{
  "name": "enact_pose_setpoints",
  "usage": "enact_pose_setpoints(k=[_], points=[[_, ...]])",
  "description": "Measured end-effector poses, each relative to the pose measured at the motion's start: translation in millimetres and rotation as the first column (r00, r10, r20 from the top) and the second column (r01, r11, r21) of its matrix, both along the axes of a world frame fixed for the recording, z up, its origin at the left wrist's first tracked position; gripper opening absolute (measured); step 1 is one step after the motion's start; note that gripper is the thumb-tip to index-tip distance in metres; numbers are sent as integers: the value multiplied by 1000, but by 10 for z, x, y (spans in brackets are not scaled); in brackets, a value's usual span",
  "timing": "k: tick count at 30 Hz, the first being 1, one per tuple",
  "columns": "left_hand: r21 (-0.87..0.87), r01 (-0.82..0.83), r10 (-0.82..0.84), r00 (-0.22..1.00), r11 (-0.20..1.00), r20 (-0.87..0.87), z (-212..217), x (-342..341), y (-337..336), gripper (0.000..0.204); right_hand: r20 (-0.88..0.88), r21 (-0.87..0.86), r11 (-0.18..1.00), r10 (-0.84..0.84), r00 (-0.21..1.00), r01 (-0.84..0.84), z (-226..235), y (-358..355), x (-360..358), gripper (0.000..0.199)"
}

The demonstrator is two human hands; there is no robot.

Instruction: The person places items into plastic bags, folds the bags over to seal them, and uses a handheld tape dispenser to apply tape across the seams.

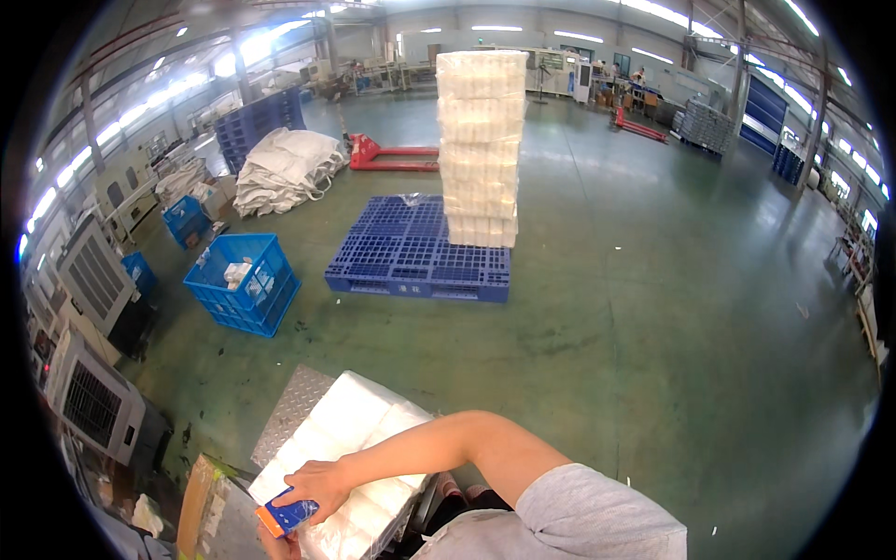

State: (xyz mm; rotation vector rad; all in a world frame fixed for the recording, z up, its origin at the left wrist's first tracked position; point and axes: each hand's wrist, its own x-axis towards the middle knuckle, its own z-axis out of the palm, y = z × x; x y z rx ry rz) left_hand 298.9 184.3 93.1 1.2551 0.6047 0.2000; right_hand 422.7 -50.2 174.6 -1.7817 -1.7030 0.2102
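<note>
Reaching across from the right, the right hand (pixel 322 487) has its fingers curled and clamped on a small blue and orange tool (pixel 287 515), pressed against the big white wrapped bundle (pixel 359 448) down at six o'clock. The left hand (pixel 277 546) only peeks in at the bottom edge, just under the tool; whether its fingers are spread or closed I cannot tell. The bundle lies tilted over a grey chequered metal plate (pixel 291 406), with a cardboard box (pixel 201 504) just beside it at seven o'clock.

Judging from this, the job in hand is work along the bundle's wrapping, and doing it well means keeping the tool flat to the film, the wrist low, and the other hand steadying the near corner clear of the tool's path.

Up at twelve o'clock stands a tall stack of white bundles (pixel 481 149) on a blue pallet (pixel 411 252); a blue crate (pixel 245 283) sits at ten o'clock.
</note>
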Motion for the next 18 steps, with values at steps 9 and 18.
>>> enact_pose_setpoints(k=[9,18], points=[[282,131,-147,988,950,36,160,123,18,34,-23,-47,999,16,1000,-17,150,18,-15,69],[573,-108,144,989,812,-17,-80,463,1497,35,333,-42,999,9,943,5,798,-405,496,61]])
